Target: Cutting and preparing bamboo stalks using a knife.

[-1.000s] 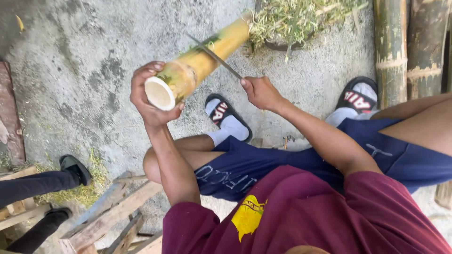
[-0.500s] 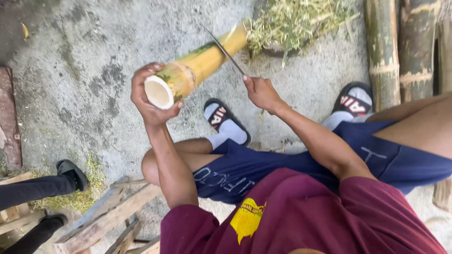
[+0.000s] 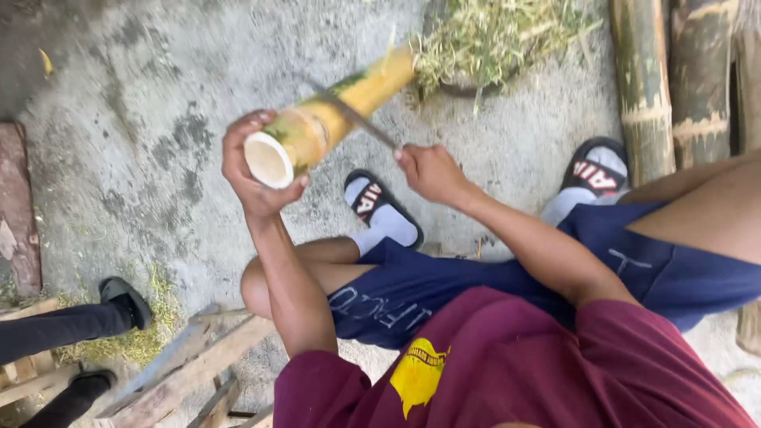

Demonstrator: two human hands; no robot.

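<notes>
The left hand [image 3: 258, 170] is gripping the open, hollow end of a bamboo piece [image 3: 325, 119], holding it raised above the knees and angled away toward the ground, much as it was a second ago. The right hand [image 3: 432, 170] is closed around the handle of a thin knife [image 3: 353, 115], and the blade is now lying lower across the yellow-green skin than half a second back, nearer the held end, so a shaving stroke seems under way. Farther off, a heap of green shavings [image 3: 495, 36] is lying on the concrete floor [image 3: 143, 119], beside upright bamboo poles [image 3: 642, 87].
</notes>
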